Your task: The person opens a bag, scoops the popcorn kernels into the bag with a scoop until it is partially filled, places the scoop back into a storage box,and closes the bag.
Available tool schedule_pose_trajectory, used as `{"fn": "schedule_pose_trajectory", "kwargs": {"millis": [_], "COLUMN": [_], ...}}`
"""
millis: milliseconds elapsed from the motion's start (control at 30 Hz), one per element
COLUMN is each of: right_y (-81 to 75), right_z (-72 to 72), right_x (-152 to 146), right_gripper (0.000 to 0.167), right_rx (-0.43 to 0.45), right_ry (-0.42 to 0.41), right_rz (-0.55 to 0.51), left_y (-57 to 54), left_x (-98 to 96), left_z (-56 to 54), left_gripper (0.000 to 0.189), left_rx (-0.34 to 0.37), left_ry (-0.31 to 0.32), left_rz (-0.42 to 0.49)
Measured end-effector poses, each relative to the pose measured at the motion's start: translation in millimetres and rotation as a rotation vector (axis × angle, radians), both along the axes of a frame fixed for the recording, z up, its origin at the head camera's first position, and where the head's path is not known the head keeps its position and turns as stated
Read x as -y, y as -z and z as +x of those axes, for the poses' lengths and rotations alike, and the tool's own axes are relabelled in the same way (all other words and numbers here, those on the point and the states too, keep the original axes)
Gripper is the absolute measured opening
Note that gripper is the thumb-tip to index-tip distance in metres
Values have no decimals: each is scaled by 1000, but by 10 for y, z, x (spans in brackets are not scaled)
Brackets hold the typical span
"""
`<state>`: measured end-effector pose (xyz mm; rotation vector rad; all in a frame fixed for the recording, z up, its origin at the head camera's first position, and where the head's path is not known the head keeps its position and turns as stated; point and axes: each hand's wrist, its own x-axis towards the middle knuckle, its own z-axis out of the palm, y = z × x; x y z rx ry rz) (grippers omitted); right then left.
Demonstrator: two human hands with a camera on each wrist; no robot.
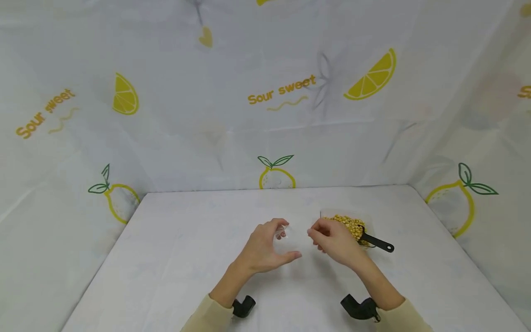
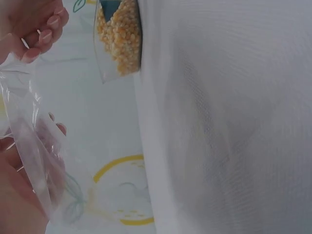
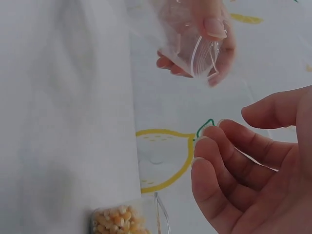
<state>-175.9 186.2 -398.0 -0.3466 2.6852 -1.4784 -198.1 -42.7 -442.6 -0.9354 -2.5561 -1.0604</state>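
Note:
My left hand (image 1: 262,249) holds a clear plastic zip bag (image 2: 36,151) between its spread thumb and curved fingers. In the right wrist view the ridged zip edge of the bag (image 3: 204,56) stands partly apart, facing my right hand. To the right of the bag, my right hand (image 1: 333,240) hovers with its fingers loosely curved. Nothing lies between the right thumb and fingers (image 3: 219,180). Most of the bag is too transparent to make out in the head view.
Just beyond my right hand stands a clear container (image 2: 109,75) of yellow corn kernels (image 1: 348,225). A black-handled scoop (image 1: 377,242) rests in it, its handle pointing right. White cloth with lemon prints (image 1: 277,177) encloses the white table (image 1: 186,240) at the back and sides.

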Motion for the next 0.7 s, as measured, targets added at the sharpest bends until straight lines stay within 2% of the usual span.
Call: {"fn": "schedule_pose_trajectory", "kwargs": {"millis": [200,333,600,700], "right_y": [7,0,-30,-35], "right_z": [38,61,106,128], "right_x": [-148,-291,-579,-680], "right_gripper": [10,8,7,8], "right_rx": [-115,-197,-322,-342], "right_ry": [-9,20,64,89], "right_rz": [126,217,321,376], "left_y": [-22,-28,-15,-1], "left_x": [41,63,84,90], "left_z": [-12,-16,-27,-29], "left_gripper": [67,68,66,64], "left_rx": [-6,2,-8,-16], "left_ry": [-3,-3,2,1], "left_rz": [-51,-77,-86,-88]}}
